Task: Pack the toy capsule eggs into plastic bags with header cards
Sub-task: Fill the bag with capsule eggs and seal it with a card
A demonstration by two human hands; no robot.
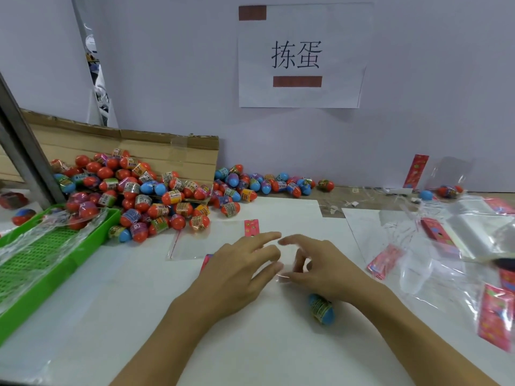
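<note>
Left hand (239, 270): laid over a clear plastic bag (195, 243) on the white counter (250, 352), fingers extended and relaxed. Right hand (315, 267): fingers bent, the bag's edge apparently pinched, though the grip cannot be told for certain. One blue capsule egg (321, 309): lying just beneath the right wrist. Egg heap (145, 193): piled far left beside a green tray (53, 260). Header cards (493, 316): scattered right among loose bags

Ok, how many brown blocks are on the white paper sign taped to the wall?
2. One brown block sits at the top left corner of the paper sign; the other lies under the printed characters. The whole sheet shows, so none seems hidden.
</note>
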